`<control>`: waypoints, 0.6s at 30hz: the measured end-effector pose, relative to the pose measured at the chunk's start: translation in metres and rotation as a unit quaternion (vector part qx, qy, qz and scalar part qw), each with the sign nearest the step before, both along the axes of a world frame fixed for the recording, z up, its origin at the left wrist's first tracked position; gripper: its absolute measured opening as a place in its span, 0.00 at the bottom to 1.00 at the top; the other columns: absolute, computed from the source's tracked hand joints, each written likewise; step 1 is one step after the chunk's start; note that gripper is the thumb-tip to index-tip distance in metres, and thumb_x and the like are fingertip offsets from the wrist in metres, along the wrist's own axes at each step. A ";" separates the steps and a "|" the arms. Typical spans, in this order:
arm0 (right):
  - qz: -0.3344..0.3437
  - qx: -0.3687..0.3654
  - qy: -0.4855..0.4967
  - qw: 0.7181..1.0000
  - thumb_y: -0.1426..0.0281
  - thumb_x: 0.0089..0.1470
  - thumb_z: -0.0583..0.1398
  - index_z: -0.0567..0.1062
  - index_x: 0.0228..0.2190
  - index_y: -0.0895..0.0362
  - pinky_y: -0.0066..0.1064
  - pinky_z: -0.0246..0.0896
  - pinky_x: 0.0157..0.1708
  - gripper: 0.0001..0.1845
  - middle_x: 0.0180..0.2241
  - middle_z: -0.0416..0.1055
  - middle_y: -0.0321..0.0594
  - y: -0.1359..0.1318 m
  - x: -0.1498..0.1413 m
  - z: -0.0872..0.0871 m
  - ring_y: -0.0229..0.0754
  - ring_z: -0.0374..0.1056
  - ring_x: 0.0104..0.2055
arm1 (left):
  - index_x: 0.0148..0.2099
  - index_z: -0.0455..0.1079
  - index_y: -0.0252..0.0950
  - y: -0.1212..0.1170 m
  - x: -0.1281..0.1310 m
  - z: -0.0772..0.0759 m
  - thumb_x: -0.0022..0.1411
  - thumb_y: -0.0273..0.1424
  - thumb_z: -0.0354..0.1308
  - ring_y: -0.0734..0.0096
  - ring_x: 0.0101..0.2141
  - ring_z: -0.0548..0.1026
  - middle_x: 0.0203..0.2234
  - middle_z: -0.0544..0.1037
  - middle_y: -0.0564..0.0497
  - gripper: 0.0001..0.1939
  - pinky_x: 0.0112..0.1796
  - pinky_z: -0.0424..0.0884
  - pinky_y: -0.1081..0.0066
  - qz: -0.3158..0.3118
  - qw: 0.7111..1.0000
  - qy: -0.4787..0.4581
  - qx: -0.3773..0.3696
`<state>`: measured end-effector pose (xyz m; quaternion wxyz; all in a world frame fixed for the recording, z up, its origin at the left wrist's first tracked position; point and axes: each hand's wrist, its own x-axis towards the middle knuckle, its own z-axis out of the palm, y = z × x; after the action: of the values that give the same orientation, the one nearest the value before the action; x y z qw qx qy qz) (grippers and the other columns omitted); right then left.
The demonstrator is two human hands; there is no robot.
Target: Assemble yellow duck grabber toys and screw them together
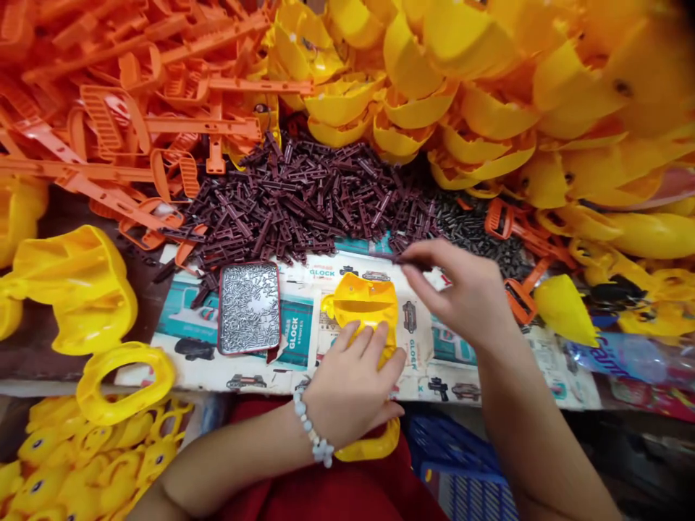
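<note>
My left hand (355, 383), with a beaded bracelet at the wrist, holds down a hollow yellow plastic toy shell (365, 291). Its fingers lie across the shell, whose looped handle (374, 447) sticks out below, past the table edge. Over the table, up and right of the shell, my right hand (450, 286) has thumb and forefinger pinched on a thin dark maroon plastic piece (386, 255). Beyond it spreads a heap of similar maroon plastic pieces (304, 192). Left of the shell sits a shallow tray (221, 318) of small silver screws or pins.
Orange plastic parts (141, 116) are piled at the back left, yellow shells (472, 87) at the back right. Small dark parts (481, 231) lie right of the maroon heap. Yellow pieces (81, 456) fill the lower left. A blue plastic basket (461, 463) stands below the table edge.
</note>
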<state>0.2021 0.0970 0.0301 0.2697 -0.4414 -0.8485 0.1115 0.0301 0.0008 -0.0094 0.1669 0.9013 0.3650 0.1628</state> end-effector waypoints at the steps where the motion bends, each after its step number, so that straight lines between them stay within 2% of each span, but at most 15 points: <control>1: 0.036 -0.006 -0.007 0.999 0.74 0.59 0.54 0.69 0.36 0.60 0.28 0.56 0.34 0.05 0.33 0.66 0.38 -0.007 -0.005 0.004 0.38 0.62 0.33 | 0.52 0.63 0.33 0.002 0.002 -0.002 0.48 0.47 0.65 0.50 0.50 0.69 0.53 0.67 0.34 0.35 0.52 0.61 0.54 0.003 1.000 0.004 -0.003; 4: 0.089 -0.026 -0.073 0.993 0.76 0.60 0.51 0.70 0.33 0.62 0.30 0.55 0.35 0.08 0.31 0.65 0.40 -0.016 -0.020 0.005 0.41 0.59 0.35 | 0.51 0.63 0.33 0.002 0.006 -0.005 0.47 0.46 0.65 0.52 0.47 0.71 0.50 0.70 0.35 0.33 0.50 0.62 0.56 0.019 1.000 0.011 0.000; 9: 0.083 -0.021 -0.166 0.982 0.82 0.52 0.58 0.70 0.27 0.63 0.29 0.52 0.32 0.05 0.27 0.63 0.39 -0.010 -0.035 0.004 0.40 0.57 0.32 | 0.51 0.63 0.33 -0.001 0.008 -0.003 0.45 0.47 0.66 0.53 0.45 0.71 0.48 0.71 0.38 0.36 0.49 0.61 0.57 0.022 1.000 0.018 0.005; 12: 0.092 -0.041 -0.223 0.970 0.84 0.48 0.61 0.69 0.24 0.63 0.29 0.50 0.30 0.08 0.26 0.62 0.38 -0.007 -0.042 0.008 0.40 0.58 0.30 | 0.51 0.63 0.32 0.001 0.007 -0.003 0.45 0.47 0.67 0.54 0.44 0.71 0.46 0.72 0.39 0.36 0.48 0.63 0.58 0.014 1.000 0.021 0.003; 18: 0.060 -0.101 -0.267 0.957 0.84 0.47 0.62 0.72 0.26 0.64 0.27 0.50 0.30 0.06 0.26 0.65 0.39 -0.002 -0.052 0.010 0.40 0.61 0.30 | 0.53 0.61 0.31 0.003 0.005 -0.003 0.46 0.48 0.66 0.53 0.46 0.70 0.46 0.73 0.38 0.38 0.48 0.62 0.58 -0.004 1.000 0.011 -0.005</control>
<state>0.1504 0.0946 0.0399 -0.0198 -0.4287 -0.8987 0.0904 0.0350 0.0039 -0.0124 0.1681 0.9038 0.3636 0.1507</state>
